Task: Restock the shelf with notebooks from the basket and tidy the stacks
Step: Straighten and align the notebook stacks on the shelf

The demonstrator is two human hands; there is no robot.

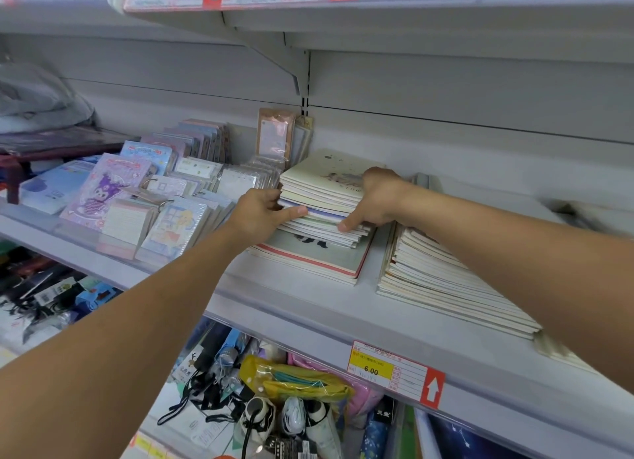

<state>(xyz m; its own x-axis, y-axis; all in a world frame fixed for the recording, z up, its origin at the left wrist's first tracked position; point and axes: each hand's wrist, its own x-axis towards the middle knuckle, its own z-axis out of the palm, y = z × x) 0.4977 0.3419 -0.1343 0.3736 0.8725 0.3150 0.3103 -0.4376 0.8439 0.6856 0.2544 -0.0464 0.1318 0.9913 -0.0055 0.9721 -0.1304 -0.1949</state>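
Two bare arms reach up to a grey metal shelf [308, 307] in a shop. Both hands hold a stack of thin notebooks [322, 198] that sits on top of a wider, red-edged pile of notebooks [308, 256] near the middle of the shelf. The left hand [260, 215] grips the stack's left edge, thumb laid along the front and fingers curled behind. The right hand [374, 198] clasps the right side, palm over the top cover and thumb pressed against the front edges. The notebooks are flat, rectangular and soft-covered in pale cream, lilac and white; the stack lies level, its long side running away towards the back wall and turned slightly to the left.

Just to the right lies a second stack of cream notebooks [446, 280], fanned forward, partly under the right forearm. To the left, close against the held stack, stand crowded small notepads [151, 198] in glossy plastic wrap, some with ring bindings. A yellow price tag [370, 367] reading 6.00 hangs on the shelf's front lip. Below, umbrellas [291, 421] and a yellow pouch [295, 379] fill the lower shelf.
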